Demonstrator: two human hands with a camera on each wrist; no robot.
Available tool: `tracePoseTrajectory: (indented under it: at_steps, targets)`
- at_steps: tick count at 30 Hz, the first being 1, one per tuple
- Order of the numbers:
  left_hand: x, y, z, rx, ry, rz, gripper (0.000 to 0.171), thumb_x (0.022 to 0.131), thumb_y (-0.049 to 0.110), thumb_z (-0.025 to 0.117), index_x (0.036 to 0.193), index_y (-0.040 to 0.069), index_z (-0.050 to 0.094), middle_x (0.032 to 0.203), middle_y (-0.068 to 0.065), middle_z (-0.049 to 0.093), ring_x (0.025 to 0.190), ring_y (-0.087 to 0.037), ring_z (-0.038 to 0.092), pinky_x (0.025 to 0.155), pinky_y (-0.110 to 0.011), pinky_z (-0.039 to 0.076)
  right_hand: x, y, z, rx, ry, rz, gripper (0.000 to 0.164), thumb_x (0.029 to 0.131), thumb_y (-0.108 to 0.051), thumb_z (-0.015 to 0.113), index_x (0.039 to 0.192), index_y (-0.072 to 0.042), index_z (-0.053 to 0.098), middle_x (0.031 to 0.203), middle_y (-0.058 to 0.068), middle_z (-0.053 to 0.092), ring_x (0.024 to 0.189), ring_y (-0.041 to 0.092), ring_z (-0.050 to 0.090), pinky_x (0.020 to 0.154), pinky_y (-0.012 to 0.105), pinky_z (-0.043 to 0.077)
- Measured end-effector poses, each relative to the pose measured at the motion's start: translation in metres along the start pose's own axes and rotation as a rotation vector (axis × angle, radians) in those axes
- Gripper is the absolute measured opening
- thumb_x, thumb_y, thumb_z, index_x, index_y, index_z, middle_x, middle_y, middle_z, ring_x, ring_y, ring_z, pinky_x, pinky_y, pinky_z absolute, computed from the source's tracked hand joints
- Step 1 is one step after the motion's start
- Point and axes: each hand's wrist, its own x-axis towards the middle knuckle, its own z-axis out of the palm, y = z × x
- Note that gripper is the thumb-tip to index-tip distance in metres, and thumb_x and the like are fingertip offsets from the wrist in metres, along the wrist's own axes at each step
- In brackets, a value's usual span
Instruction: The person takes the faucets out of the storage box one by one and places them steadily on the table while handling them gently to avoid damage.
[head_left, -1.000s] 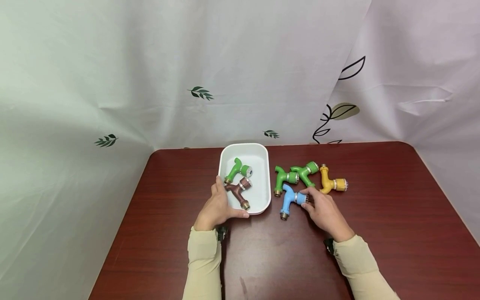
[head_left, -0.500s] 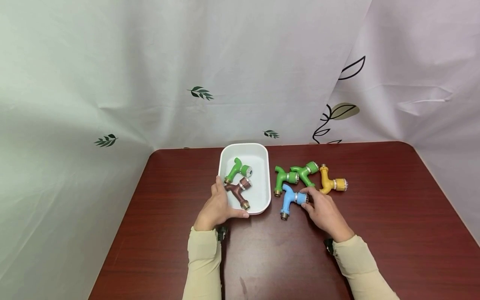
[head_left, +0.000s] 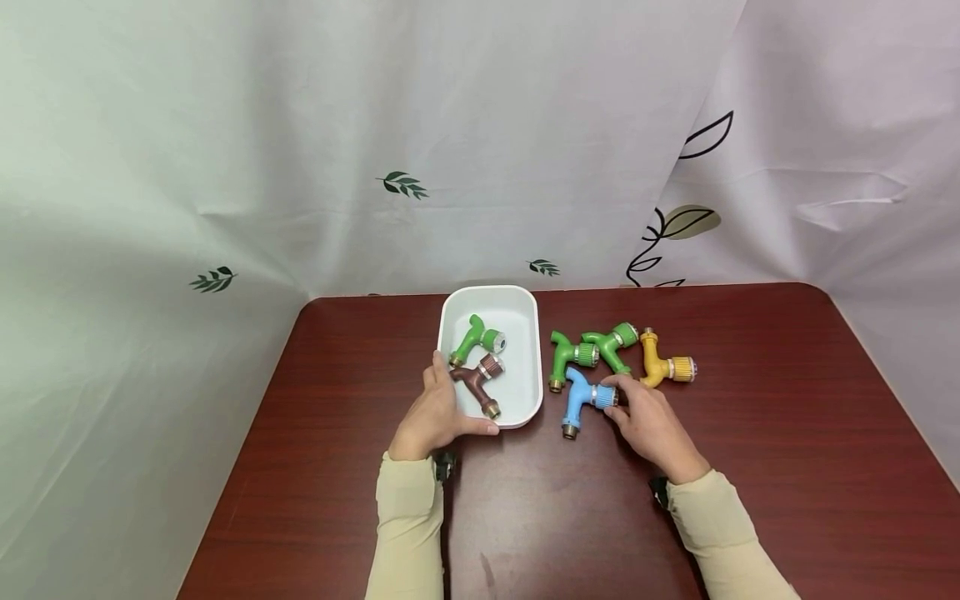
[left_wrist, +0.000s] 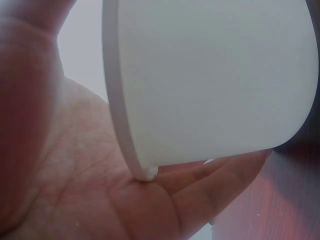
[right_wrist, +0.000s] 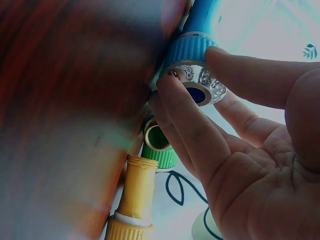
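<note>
In the head view my left hand [head_left: 429, 419] holds the near left corner of a white plastic tub [head_left: 528, 367], thumb along the near side, fingers along the left wall. The left wrist view shows the tub's outer wall [left_wrist: 215, 80] against those fingers. Inside the tub lie a green tap [head_left: 468, 340] and a brown tap [head_left: 474, 383]. To its right, my right hand [head_left: 651, 423] pinches the ribbed knob of a blue tap [head_left: 576, 402] between thumb and fingers. The right wrist view shows the knob's silver end [right_wrist: 200, 80] at the fingertips.
Beyond the blue tap lie two more green taps, one on the left [head_left: 562, 360] and one on the right [head_left: 611, 346]. A yellow tap [head_left: 656, 362] lies right of them. Pale patterned curtains [head_left: 480, 150] hang behind the dark red wooden table [head_left: 337, 375].
</note>
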Motion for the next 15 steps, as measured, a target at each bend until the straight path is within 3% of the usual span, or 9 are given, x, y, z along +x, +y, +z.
tracePoseTrajectory:
  at_steps: [4, 11, 15]
  targets:
    - [0.0001, 0.0006, -0.0005, 0.003, -0.001, -0.005, 0.152, 0.058, 0.046, 0.098, 0.157, -0.007, -0.005, 0.149, -0.031, 0.028, 0.1, -0.037, 0.06, 0.087, -0.045, 0.052, 0.0001, -0.0005, -0.0005, 0.001, 0.004, 0.0, 0.036, 0.087, -0.002, 0.075, 0.122, -0.001, 0.064, 0.104, 0.016, 0.068, 0.084, 0.028, 0.061, 0.075, 0.049, 0.05]
    - [-0.0003, 0.001, -0.002, -0.007, -0.008, -0.012, 0.153, 0.058, 0.046, 0.098, 0.157, -0.006, -0.006, 0.151, -0.03, 0.026, 0.101, -0.037, 0.06, 0.088, -0.046, 0.051, 0.0024, -0.0051, 0.0005, 0.02, 0.028, -0.007, 0.043, 0.091, -0.009, 0.073, 0.13, 0.002, 0.059, 0.13, 0.025, 0.059, 0.12, 0.041, 0.056, 0.096, 0.057, 0.045]
    - [-0.0002, 0.0006, -0.0017, -0.008, -0.011, -0.011, 0.153, 0.058, 0.046, 0.098, 0.157, -0.005, -0.006, 0.151, -0.03, 0.025, 0.101, -0.036, 0.06, 0.088, -0.045, 0.051, 0.0039, -0.0094, 0.0009, 0.021, 0.051, -0.029, 0.043, 0.091, -0.01, 0.073, 0.129, 0.001, 0.059, 0.131, 0.024, 0.058, 0.122, 0.04, 0.054, 0.097, 0.056, 0.044]
